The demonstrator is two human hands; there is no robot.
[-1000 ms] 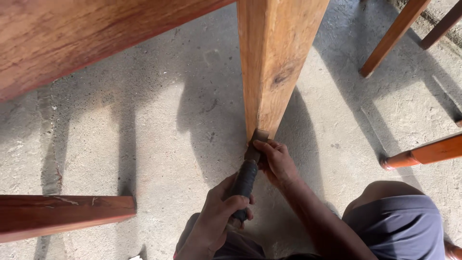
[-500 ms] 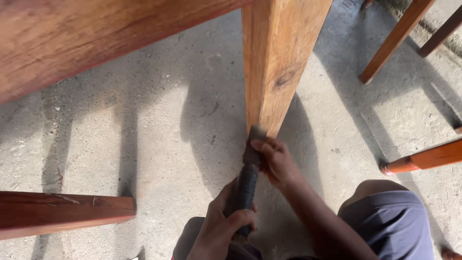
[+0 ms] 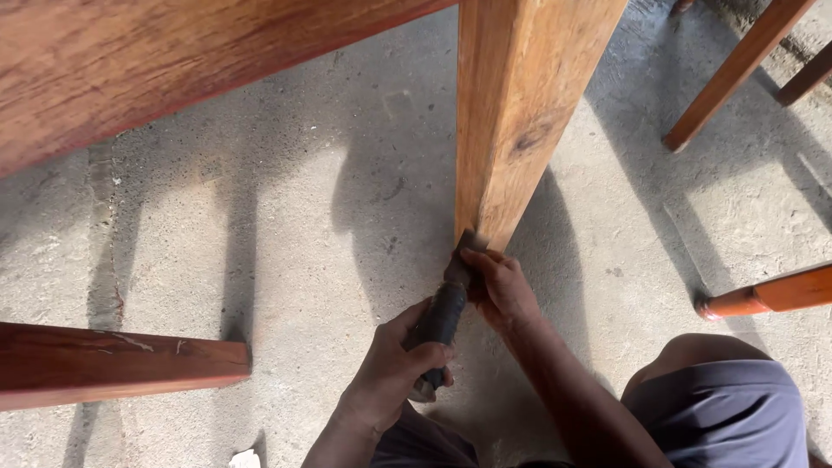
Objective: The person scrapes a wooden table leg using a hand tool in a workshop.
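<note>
Head view, looking down past the edge of a wooden table. The dark tool (image 3: 440, 319) lies just beyond the hands, its long axis running from near-left to far-right, the far tip touching the foot of the wooden table leg (image 3: 518, 121) where the leg meets the concrete floor (image 3: 286, 260). Left hand (image 3: 394, 368) is wrapped closed around the near end of the tool, fingers curled fully over the handle. Right hand (image 3: 501, 284) is the nearer of the two to the leg: its fingers are bent and pinched at the tool's far end, pressed against the leg's bottom corner; whether they grip the tool itself or a small piece at its tip, cannot tell. Tool looks cylindrical, matt black-brown, worn. Leg is square-sectioned, pale orange-brown wood, smooth grain, one dark knot on the face turned to the right. Table apron (image 3: 156, 69) at upper left is redder, with streaked grain. A reddish wooden rail (image 3: 113, 364) crosses low on the left. Other slim wooden legs (image 3: 737, 74) stand at far right, well apart. Floor is rough grey concrete, cracked, with hard shadows. Person's knee in grey-blue shorts (image 3: 728, 407) at near right.
</note>
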